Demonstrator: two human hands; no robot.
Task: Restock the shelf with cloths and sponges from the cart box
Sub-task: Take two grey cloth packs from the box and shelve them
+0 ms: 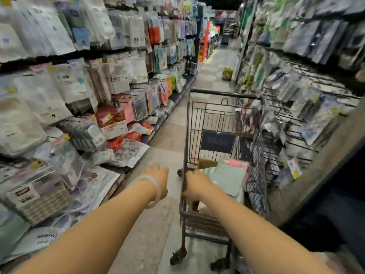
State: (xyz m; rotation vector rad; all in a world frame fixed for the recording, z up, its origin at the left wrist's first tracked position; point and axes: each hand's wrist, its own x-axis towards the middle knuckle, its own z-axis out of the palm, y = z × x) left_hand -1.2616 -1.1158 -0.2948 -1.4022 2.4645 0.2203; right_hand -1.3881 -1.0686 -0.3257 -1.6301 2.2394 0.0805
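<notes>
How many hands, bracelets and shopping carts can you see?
Hands: 2, the left hand and the right hand
Bracelets: 1, a clear bracelet on the left wrist
Shopping carts: 1, the cart
Total: 4

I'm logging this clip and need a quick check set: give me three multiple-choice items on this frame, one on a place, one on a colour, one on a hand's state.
1. Where does the dark metal wire shopping cart stand?
A. in the aisle between two shelf rows
B. at a checkout counter
C. outside on a street

2. What colour is the folded cloth on top of the cart's load?
A. bright red
B. pale teal
C. black

3. What is the right hand doing?
A. hanging free
B. lifting a sponge
C. gripping the cart's left rim

Answers: 1 A, hanging packets line both sides; 2 B, its surface shows light green-blue; 3 C, fingers curl over the rim while the left hand, with a clear bangle, holds nothing.
</notes>
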